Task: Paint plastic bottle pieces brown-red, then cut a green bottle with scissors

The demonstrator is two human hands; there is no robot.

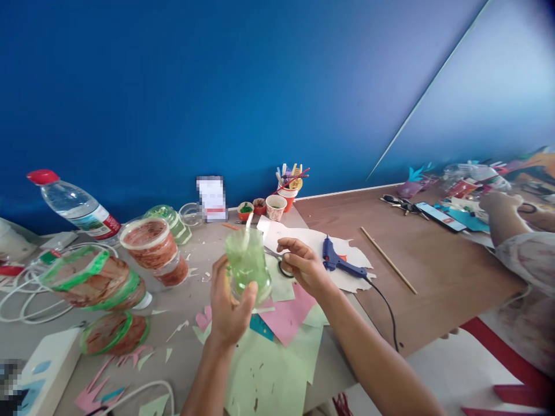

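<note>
My left hand is wrapped round a clear plastic cup smeared with green paint and held over the papers. A pale strip stands up at the cup's rim; whether it is inside or behind I cannot tell. Just right of the cup hovers my right hand, its fingers loosely curled and parted, with nothing visible in them. Scissors with dark handles lie beyond that hand, partly hidden. Pink paper and light green sheets are spread beneath both hands.
A blue glue gun rests on white paper, its cord trailing over the table edge. Painted containers and a tilted water bottle stand left. Paper cups hold paint and brushes. A wooden stick and another person's hand are right.
</note>
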